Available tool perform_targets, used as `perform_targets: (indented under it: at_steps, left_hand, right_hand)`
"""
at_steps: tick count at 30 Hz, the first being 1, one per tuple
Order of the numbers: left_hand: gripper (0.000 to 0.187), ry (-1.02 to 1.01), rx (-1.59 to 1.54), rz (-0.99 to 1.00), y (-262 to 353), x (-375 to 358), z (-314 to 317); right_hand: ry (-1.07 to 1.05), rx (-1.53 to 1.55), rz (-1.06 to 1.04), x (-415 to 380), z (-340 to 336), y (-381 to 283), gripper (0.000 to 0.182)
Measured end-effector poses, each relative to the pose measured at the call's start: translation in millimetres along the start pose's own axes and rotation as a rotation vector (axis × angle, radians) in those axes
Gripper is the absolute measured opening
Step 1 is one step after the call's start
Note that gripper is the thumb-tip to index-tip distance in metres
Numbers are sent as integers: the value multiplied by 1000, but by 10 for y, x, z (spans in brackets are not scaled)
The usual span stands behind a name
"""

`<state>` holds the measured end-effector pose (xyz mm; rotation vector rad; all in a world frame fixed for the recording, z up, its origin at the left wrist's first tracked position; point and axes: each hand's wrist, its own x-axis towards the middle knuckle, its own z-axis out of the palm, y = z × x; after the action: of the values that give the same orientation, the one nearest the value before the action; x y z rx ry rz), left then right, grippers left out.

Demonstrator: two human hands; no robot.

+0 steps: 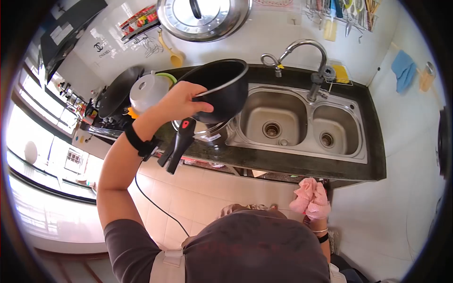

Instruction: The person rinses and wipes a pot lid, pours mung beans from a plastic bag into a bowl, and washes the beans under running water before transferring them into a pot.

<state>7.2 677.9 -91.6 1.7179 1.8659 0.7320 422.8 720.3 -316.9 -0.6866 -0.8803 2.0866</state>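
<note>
A deep black pot with a pale rim is tilted above the counter, left of the sink. My left hand grips it by its near-left rim, thumb outside. A black handle with a red mark hangs just below that hand; where it attaches is hidden. Under the black pot, part of a shiny metal vessel shows on the counter. Down at the right, below the counter edge, a bunched pink cloth is in my right hand, whose fingers are mostly covered by it.
The double-bowl sink has a curved faucet behind it. Left of the pot stand a whitish container and a dark wok. A large metal lid and a yellow ladle hang on the wall.
</note>
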Motion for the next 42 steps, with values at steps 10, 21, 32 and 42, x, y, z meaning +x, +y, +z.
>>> perform_targets:
  at_steps: [10, 21, 32, 42]
  left_hand:
    - [23, 51, -475, 108, 382, 150, 305]
    - [16, -25, -848, 200, 996, 1352, 2898]
    - [28, -220, 121, 946, 1855, 2090, 4882]
    - [28, -297, 283, 1022, 2000, 2165, 5234]
  right_hand:
    - [-156, 69, -267, 91, -153, 204, 39]
    - [5, 426, -147, -810, -941, -170, 32]
    - [647, 329, -496, -1933, -1416, 163, 61]
    - [373, 273, -254, -1648, -954, -649, 42]
